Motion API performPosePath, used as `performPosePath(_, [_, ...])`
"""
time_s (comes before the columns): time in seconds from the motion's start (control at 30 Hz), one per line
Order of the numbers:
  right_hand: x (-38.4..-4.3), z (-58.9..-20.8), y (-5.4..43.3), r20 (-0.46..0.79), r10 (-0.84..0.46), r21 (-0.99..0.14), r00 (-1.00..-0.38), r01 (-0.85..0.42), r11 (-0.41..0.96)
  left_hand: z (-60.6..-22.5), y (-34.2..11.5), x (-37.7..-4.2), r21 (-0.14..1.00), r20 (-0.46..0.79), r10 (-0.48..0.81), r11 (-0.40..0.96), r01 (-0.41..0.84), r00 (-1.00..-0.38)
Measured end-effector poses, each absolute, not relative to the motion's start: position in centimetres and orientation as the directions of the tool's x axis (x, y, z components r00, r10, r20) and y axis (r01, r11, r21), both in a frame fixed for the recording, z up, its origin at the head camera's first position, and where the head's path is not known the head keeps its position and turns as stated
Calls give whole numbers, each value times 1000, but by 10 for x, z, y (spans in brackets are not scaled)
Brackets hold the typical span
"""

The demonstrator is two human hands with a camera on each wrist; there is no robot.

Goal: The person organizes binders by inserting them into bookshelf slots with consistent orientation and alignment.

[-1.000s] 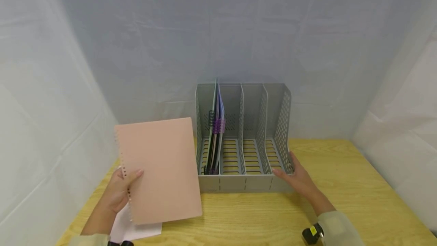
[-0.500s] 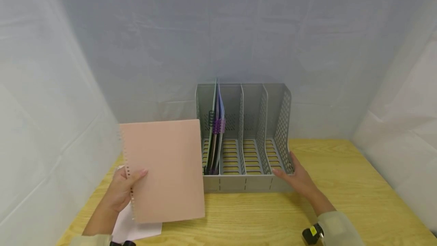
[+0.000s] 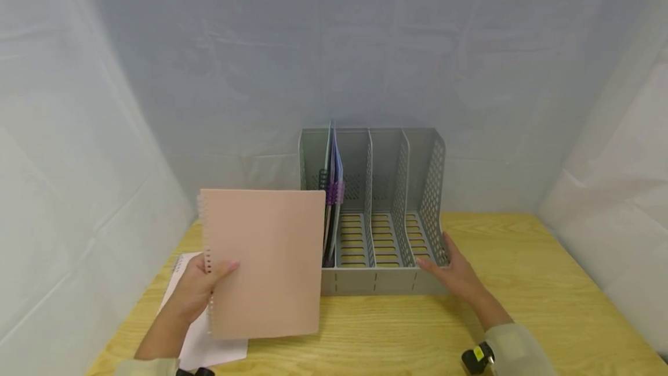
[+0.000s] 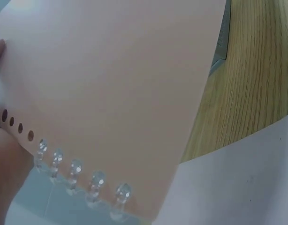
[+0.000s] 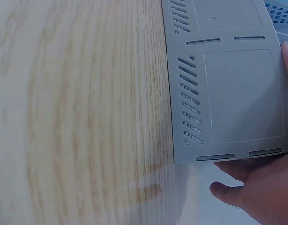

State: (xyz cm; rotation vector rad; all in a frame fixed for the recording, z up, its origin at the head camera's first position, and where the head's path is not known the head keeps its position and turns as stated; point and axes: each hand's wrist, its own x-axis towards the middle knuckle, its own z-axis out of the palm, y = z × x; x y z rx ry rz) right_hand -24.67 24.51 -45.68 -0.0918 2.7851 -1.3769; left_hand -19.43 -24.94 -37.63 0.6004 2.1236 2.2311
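Observation:
A pink notebook (image 3: 268, 260) with clear plastic binding rings (image 4: 76, 168) is held upright by my left hand (image 3: 193, 295). The hand pinches its bound left edge, thumb across the cover, fingers hidden behind. Its right edge overlaps the left front of a grey file organizer (image 3: 386, 281) in the head view. My right hand (image 3: 461, 277) grips the organizer's front right corner, thumb over the front wall and fingers around the side. Several ring-bound notebooks (image 3: 338, 170), with dark and purple rings, stand toward the organizer's left end, partly covered by the pink notebook.
Beneath my left hand, a pale pink spiral notebook (image 3: 219, 347) lies flat on the wooden table (image 3: 376, 329). Dividers (image 3: 403, 190) split the organizer into upright slots. White sheeting (image 3: 250, 74) encloses the table at the back and both sides.
My left hand has carried the pink notebook rightward and straightened it, so it now covers the organizer's left front. More of the flat notebook's ringed edge shows. My right hand stays put.

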Motion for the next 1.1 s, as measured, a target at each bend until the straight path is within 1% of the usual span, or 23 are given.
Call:
performPosePath(0.13, [-247,-457,245,-6,-72,-798,-997,-39,602,-376,-246,-194,961,275,260,-36,276,-926])
performPosePath(0.3, [-247,-458,245,-11,-67,-793,-998,-32,608,-376,-242,-195,954,293,274,-16,301,-916])
performPosePath(0.73, [-247,-457,244,-14,-66,-794,-998,-29,608,-373,-228,-195,962,259,245,22,273,-934])
performPosePath(1.1, [-248,-457,243,-8,-67,-794,-998,-34,607,-370,-217,-196,963,253,248,26,268,-935])
